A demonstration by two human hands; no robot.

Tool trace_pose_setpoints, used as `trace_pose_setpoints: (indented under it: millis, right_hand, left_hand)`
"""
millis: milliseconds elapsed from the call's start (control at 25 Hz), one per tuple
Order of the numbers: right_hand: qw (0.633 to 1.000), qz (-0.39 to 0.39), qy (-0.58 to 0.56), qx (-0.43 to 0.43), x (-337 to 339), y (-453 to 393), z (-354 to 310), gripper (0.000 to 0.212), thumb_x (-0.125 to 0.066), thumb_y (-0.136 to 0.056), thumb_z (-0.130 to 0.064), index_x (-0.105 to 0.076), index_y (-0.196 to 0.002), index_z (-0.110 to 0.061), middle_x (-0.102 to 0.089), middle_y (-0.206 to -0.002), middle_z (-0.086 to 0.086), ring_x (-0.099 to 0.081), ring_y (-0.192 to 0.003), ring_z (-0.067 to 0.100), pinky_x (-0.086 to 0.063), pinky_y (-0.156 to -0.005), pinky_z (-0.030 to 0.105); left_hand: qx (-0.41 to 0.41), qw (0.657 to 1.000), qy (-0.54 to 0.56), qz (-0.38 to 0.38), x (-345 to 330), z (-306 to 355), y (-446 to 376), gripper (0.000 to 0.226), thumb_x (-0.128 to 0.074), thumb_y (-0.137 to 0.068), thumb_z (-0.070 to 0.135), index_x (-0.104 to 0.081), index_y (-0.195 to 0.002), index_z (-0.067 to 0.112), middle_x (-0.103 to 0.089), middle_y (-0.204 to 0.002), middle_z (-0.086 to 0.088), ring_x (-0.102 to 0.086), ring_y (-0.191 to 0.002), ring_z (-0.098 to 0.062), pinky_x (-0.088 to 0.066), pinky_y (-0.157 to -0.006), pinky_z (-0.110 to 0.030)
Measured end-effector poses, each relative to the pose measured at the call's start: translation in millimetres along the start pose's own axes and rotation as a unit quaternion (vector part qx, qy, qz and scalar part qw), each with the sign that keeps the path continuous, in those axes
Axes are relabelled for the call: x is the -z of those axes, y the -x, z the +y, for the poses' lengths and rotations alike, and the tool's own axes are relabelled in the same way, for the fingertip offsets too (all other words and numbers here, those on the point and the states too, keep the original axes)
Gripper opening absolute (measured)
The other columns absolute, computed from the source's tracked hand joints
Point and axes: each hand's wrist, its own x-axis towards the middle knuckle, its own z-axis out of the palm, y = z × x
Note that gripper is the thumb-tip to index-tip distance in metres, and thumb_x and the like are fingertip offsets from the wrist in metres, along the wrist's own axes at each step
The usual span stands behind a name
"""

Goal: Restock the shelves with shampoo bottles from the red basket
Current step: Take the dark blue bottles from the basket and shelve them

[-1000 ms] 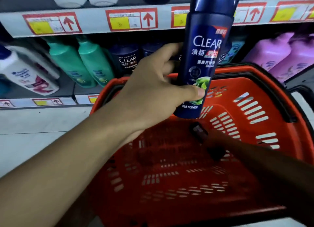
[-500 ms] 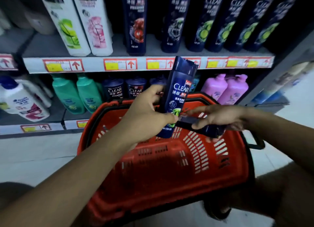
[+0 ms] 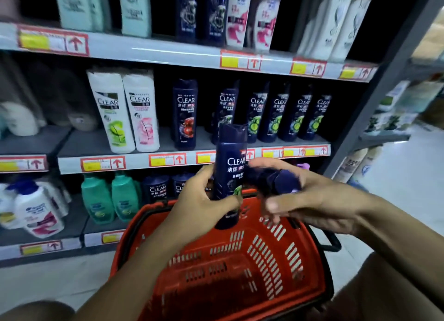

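The left hand (image 3: 204, 200) gripped an upright dark blue plastic shampoo bottle (image 3: 230, 174) above the red slotted plastic basket (image 3: 235, 272). Just beside it, the right hand (image 3: 310, 200) held a blurred second dark bottle (image 3: 276, 179).

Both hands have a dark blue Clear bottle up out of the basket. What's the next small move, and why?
Probably lift the upright Clear bottle in the left hand to the middle shelf, into the row of matching green-label Clear bottles. It is already upright with its label facing out. The right hand grips a second, blurred bottle lying sideways, and the red basket looks empty.
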Motion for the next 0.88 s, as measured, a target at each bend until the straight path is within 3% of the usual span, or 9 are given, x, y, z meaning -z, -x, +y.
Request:
trace_pose_setpoints:
  millis: [80, 160, 240, 360, 440, 520, 640, 760, 880]
  right_hand:
    - [0.974, 0.089, 0.203, 0.054, -19.4, -7.8, -6.2, 0.053, -0.078, -0.081, -0.003, -0.064, -0.128, -0.024, -0.077, -0.077, 0.001, -0.063, -0.056, 0.027, -0.055, -0.048, 0.033]
    - [0.950, 0.151, 0.250, 0.108, -24.4, -19.6, -9.4, 0.025, -0.076, -0.086, -0.022, -0.066, -0.109, -0.020, -0.065, -0.054, -0.002, -0.057, -0.042, 0.026, -0.047, -0.041, 0.029]
    - [0.931, 0.212, 0.262, 0.142, -19.8, -30.5, -11.6, 0.025, -0.071, -0.087, -0.040, -0.065, -0.091, -0.016, -0.052, -0.046, -0.003, -0.053, -0.036, 0.022, -0.041, -0.040, 0.026]
    - [0.939, 0.253, 0.180, 0.145, -7.5, -42.5, -8.3, 0.038, -0.059, -0.093, -0.045, -0.074, -0.090, -0.009, -0.076, -0.071, -0.004, -0.071, -0.063, 0.007, -0.051, -0.060, 0.017]
    - [0.967, 0.219, 0.057, 0.114, 1.1, -52.4, 0.5, 0.060, -0.057, -0.090, -0.050, -0.073, -0.105, 0.007, -0.079, -0.099, 0.018, -0.076, -0.088, 0.026, -0.062, -0.080, 0.032]
    - [0.969, 0.216, 0.033, 0.116, 8.2, -59.8, 6.9, 0.063, -0.058, -0.089, -0.049, -0.069, -0.104, 0.011, -0.076, -0.090, 0.027, -0.073, -0.073, 0.035, -0.061, -0.075, 0.044]
    - [0.949, 0.276, 0.010, 0.149, 21.4, -70.7, 15.9, 0.052, -0.055, -0.093, -0.050, -0.073, -0.085, -0.002, -0.072, -0.068, 0.019, -0.064, -0.052, 0.027, -0.057, -0.056, 0.033]
    - [0.950, 0.277, -0.059, 0.134, 35.3, -78.3, 29.5, 0.041, -0.054, -0.098, -0.049, -0.072, -0.111, -0.015, -0.080, -0.101, 0.007, -0.076, -0.091, 0.021, -0.058, -0.090, 0.040]
    - [0.961, 0.249, -0.074, 0.093, 46.9, -82.4, 46.9, 0.024, -0.061, -0.098, -0.044, -0.057, -0.118, -0.031, -0.073, -0.123, -0.003, -0.066, -0.122, 0.015, -0.045, -0.114, 0.047]
  left_hand:
    - [0.021, 0.999, 0.045, -0.003, -0.2, 1.9, -0.6, 0.045, -0.080, -0.075, 0.012, -0.068, -0.110, 0.036, -0.076, -0.105, 0.005, -0.071, -0.101, -0.015, -0.057, -0.092, -0.039]
    - [0.048, 0.994, 0.096, 0.010, -2.0, 1.8, -4.8, 0.043, -0.081, -0.068, 0.014, -0.071, -0.105, 0.034, -0.078, -0.102, 0.002, -0.072, -0.099, -0.018, -0.056, -0.089, -0.036]
    - [0.068, 0.986, 0.153, 0.020, -0.6, 4.3, -10.5, 0.040, -0.078, -0.065, 0.014, -0.073, -0.103, 0.026, -0.078, -0.101, -0.004, -0.072, -0.098, -0.022, -0.056, -0.087, -0.035]
    - [0.075, 0.975, 0.208, -0.004, 3.0, 9.2, -17.9, 0.036, -0.077, -0.069, 0.008, -0.071, -0.103, 0.014, -0.077, -0.103, -0.011, -0.071, -0.093, -0.024, -0.056, -0.087, -0.038]
    - [0.068, 0.974, 0.216, -0.017, 7.1, 12.4, -21.1, 0.040, -0.079, -0.070, 0.002, -0.070, -0.107, 0.016, -0.077, -0.101, -0.009, -0.071, -0.091, -0.020, -0.055, -0.081, -0.033]
    - [0.061, 0.972, 0.226, -0.021, 10.8, 13.2, -27.5, 0.061, -0.084, -0.062, 0.004, -0.063, -0.118, 0.019, -0.076, -0.106, -0.010, -0.072, -0.096, -0.022, -0.053, -0.083, -0.033]
    - [0.070, 0.971, 0.224, -0.036, 10.2, 12.8, -33.3, 0.067, -0.085, -0.061, 0.003, -0.061, -0.121, 0.018, -0.076, -0.109, -0.010, -0.072, -0.101, -0.026, -0.053, -0.088, -0.037]
    - [0.111, 0.969, 0.216, -0.038, 1.2, 2.8, -33.3, 0.059, -0.086, -0.062, -0.003, -0.068, -0.115, 0.017, -0.077, -0.108, -0.008, -0.073, -0.103, -0.026, -0.054, -0.089, -0.037]
    - [0.136, 0.971, 0.192, -0.043, -12.3, -6.0, -35.8, 0.053, -0.086, -0.063, 0.005, -0.073, -0.112, 0.022, -0.076, -0.113, -0.007, -0.071, -0.109, -0.025, -0.052, -0.093, -0.039]
